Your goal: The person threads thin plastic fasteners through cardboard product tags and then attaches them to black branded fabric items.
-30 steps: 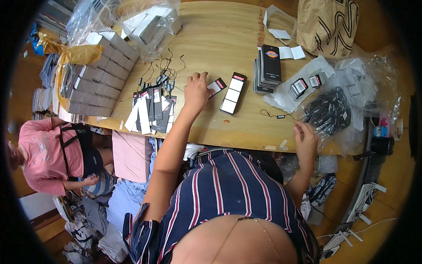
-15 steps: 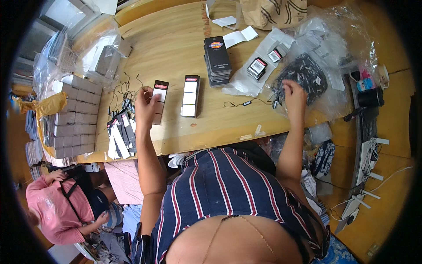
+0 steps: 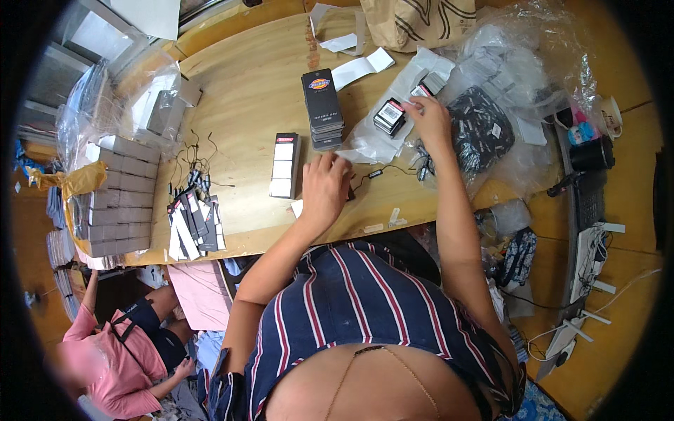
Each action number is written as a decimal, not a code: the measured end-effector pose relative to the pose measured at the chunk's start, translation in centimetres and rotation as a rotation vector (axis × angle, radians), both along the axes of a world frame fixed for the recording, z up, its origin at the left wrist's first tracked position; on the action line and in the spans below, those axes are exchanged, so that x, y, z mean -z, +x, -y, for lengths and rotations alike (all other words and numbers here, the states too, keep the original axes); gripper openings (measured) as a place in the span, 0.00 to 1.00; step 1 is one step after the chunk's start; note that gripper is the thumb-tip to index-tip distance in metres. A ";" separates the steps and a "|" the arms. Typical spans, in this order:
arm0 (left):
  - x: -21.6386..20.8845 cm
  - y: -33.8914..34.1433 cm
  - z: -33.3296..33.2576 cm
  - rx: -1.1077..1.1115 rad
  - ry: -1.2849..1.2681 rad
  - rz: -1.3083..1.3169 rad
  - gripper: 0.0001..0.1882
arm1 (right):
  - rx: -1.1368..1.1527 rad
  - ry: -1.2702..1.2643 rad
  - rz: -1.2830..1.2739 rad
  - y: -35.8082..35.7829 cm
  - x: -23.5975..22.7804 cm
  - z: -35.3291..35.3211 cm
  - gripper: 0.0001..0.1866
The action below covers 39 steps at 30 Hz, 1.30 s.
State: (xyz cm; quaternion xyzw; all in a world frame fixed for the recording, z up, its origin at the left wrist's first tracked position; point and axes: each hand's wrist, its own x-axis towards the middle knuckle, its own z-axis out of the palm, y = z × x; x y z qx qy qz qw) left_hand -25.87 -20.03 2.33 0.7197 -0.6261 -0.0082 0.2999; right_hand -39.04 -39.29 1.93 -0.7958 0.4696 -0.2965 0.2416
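Black tag stack [image 3: 323,109] blocks my left hand [image 3: 326,186] at twelve o'clock, white-labelled stack [image 3: 283,168] at ten; past that, bare table [image 3: 246,168] runs free to the fanned tags [image 3: 198,223]. Small labels [image 3: 388,116] crowd my right hand [image 3: 431,125] at nine, bagged cords [image 3: 484,126] at three.

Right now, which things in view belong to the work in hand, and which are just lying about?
Likely in the work:
- stickered card stack, beside the left hand
- small labels, at the right hand's fingertips
- black card stack
- bagged black strings
- strung tags

Seemingly lying about:
- paper bag
- folded white paper
- pink cloth
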 end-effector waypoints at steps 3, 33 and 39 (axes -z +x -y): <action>-1.8 3.7 4.7 -0.102 -0.224 -0.156 0.05 | -0.062 -0.064 -0.066 1.4 2.1 1.7 0.17; -5.6 4.4 1.5 0.049 0.051 -0.846 0.08 | -0.313 0.374 0.660 0.8 -6.1 -11.1 0.04; -0.4 2.3 -5.8 -0.017 0.276 -1.187 0.08 | -0.330 0.315 0.521 1.2 -0.3 -17.3 0.05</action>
